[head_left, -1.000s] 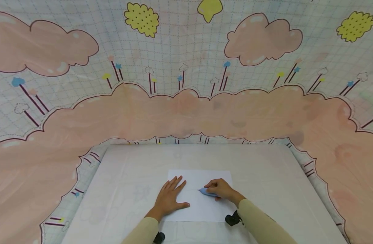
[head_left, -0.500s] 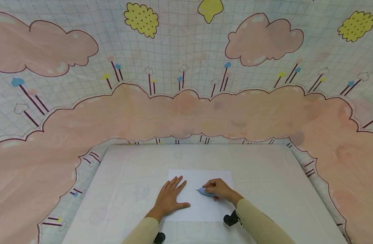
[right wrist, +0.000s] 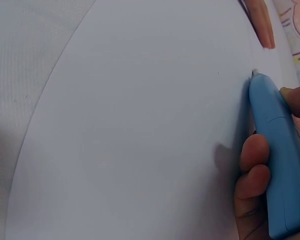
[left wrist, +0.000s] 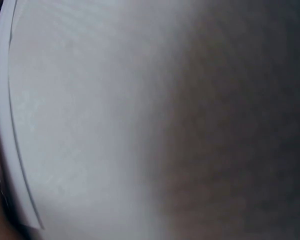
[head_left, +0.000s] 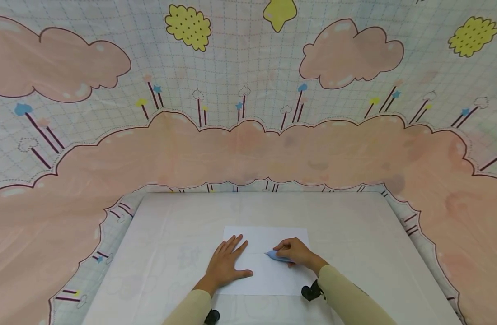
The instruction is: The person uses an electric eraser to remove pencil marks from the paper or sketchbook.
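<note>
A white sheet of paper lies on the table in front of me. My left hand rests flat on its left side, fingers straight and thumb spread. Over the right half, my right hand holds a thick blue pen-shaped electric eraser between thumb and curled fingers. Its small pale tip points left and meets the paper near a faint line, as the right wrist view shows. In the left wrist view only a sliver of the paper's edge appears, with much of the picture dark and blurred.
The white-covered table reaches beyond the paper on all sides. Behind it hangs a patterned cloth with clouds and stars. A black wrist camera sits under the right wrist, and another black one by the left.
My right hand has slid the electric eraser slightly left, then back right to about where it was. My left hand stays in place on the paper.
</note>
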`<control>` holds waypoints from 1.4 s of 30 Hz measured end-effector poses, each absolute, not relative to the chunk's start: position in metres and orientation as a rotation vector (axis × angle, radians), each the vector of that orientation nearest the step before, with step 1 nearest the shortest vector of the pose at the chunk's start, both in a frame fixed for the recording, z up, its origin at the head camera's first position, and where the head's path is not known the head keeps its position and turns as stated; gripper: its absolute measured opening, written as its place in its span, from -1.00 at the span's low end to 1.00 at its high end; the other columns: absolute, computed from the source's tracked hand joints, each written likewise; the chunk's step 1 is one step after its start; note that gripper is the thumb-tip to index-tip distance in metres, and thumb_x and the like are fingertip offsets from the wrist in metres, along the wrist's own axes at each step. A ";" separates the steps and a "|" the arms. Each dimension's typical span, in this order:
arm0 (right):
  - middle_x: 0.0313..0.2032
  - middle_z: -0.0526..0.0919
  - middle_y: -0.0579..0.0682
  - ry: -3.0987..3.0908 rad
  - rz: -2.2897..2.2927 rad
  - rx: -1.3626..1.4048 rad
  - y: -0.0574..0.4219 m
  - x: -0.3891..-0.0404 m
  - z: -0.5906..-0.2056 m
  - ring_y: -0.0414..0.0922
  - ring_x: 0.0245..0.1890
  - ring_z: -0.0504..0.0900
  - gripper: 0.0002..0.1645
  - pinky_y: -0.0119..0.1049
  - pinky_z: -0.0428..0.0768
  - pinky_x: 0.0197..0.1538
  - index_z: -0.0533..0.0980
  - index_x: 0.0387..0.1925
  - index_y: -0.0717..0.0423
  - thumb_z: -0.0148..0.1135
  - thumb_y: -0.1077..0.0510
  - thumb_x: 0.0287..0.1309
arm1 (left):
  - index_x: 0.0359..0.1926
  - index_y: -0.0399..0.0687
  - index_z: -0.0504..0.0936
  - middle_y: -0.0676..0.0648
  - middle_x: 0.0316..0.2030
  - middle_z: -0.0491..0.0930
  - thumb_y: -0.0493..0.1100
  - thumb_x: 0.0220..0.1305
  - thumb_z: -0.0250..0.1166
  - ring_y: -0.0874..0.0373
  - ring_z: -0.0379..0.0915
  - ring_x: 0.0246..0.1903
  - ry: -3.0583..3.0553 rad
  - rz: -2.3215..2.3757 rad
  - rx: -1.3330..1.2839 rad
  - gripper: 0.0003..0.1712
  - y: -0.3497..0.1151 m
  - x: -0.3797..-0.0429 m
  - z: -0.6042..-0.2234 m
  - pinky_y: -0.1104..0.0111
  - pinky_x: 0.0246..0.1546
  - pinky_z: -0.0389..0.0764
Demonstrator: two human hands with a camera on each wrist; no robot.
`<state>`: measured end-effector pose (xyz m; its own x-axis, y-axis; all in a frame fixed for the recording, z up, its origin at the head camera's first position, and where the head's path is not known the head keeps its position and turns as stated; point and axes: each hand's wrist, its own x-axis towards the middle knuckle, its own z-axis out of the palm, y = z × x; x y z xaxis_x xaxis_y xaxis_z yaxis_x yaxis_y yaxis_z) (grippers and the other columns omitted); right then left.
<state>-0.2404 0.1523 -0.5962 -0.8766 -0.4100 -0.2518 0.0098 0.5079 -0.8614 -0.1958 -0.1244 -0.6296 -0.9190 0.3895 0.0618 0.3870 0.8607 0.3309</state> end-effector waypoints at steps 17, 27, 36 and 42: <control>-0.34 0.76 -0.01 2.300 -1.369 -0.339 0.142 -0.238 -0.595 -0.24 -0.75 0.39 -0.75 -0.43 0.46 -0.59 0.69 -0.13 0.18 0.34 0.18 0.16 | 0.50 0.14 0.21 0.01 0.54 0.03 0.62 0.02 0.13 -0.03 -0.12 0.53 3.012 0.506 0.621 0.13 -0.126 -0.195 -0.629 -0.03 0.49 -0.02; -0.28 0.75 -0.02 2.289 -1.358 -0.321 0.134 -0.237 -0.595 -0.25 -0.75 0.40 -0.76 -0.45 0.46 -0.59 0.69 -0.12 0.17 0.33 0.18 0.17 | 0.51 0.16 0.20 0.03 0.54 0.01 0.64 0.01 0.11 -0.01 -0.14 0.53 3.007 0.499 0.613 0.14 -0.127 -0.193 -0.629 0.00 0.50 -0.04; -0.35 0.75 -0.06 2.286 -1.373 -0.334 0.129 -0.234 -0.596 -0.26 -0.76 0.39 -0.76 -0.45 0.42 -0.61 0.68 -0.13 0.17 0.34 0.18 0.17 | 0.51 0.17 0.19 0.04 0.55 0.00 0.64 0.01 0.11 0.01 -0.15 0.54 3.001 0.493 0.613 0.14 -0.129 -0.192 -0.631 0.00 0.50 -0.05; -0.38 0.72 -0.11 2.291 -1.370 -0.329 0.127 -0.233 -0.596 -0.26 -0.76 0.39 -0.77 -0.45 0.43 -0.61 0.69 -0.13 0.16 0.35 0.18 0.17 | 0.51 0.19 0.18 0.05 0.55 -0.02 0.64 0.01 0.10 0.02 -0.17 0.54 2.997 0.503 0.615 0.14 -0.129 -0.191 -0.631 0.01 0.51 -0.08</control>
